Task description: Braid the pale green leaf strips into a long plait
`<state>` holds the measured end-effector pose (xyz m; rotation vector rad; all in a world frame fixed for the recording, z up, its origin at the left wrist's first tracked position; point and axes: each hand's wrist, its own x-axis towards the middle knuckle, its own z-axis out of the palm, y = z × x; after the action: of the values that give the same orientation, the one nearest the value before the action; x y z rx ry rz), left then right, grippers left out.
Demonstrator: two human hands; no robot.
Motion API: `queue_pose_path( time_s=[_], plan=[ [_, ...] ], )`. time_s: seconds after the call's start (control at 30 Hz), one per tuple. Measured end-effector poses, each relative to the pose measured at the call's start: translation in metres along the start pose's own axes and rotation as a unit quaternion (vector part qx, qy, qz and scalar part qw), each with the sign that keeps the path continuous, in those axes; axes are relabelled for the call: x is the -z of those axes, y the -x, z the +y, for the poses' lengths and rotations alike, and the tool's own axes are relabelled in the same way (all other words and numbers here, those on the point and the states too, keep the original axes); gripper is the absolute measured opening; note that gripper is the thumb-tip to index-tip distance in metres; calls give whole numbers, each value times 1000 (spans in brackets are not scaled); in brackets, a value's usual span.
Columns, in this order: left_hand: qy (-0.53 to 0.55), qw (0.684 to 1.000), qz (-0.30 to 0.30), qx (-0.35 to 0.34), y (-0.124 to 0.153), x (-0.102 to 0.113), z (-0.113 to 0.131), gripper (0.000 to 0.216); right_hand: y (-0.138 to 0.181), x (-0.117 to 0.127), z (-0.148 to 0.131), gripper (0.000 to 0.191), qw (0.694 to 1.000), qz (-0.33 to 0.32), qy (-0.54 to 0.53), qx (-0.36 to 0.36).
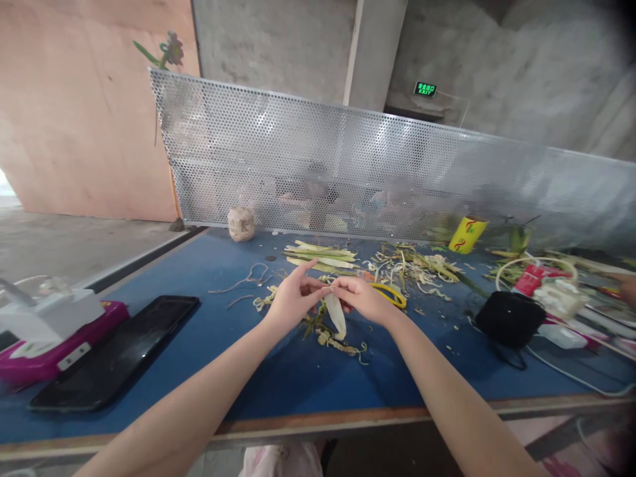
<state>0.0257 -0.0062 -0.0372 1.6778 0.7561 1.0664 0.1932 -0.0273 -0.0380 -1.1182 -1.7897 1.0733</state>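
Note:
Over the middle of the blue table, my left hand (293, 297) and my right hand (365, 298) meet with fingertips pinched together. Both grip the upper end of a pale corn husk strip (335, 317), which hangs down between them. Beneath it lies a small heap of twisted, knotted husk pieces (330, 339). Just beyond my hands is a stack of flat, pale green husks (322, 255). A yellow loop (392, 295), perhaps a scissors handle, lies by my right hand and is partly hidden by it.
Husk scraps (417, 265) spread behind at right, near a yellow roll (468, 234). A black phone (119, 351) and magenta power strip (64, 344) lie left. A black pouch (509, 319) and cables are right. A twine ball (241, 224) stands before the perforated metal screen (278, 132).

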Motion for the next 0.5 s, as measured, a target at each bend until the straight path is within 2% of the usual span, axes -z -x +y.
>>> queue_pose_path(
  time_s=[0.27,0.5],
  plan=[
    [24,999,6,-33,-3,0,-2,59,-1,0,-3,32,1000,-4,17,0],
    [20,1000,18,-6,-1,0,3,58,0,0,-3,31,1000,1,16,4]
  ],
)
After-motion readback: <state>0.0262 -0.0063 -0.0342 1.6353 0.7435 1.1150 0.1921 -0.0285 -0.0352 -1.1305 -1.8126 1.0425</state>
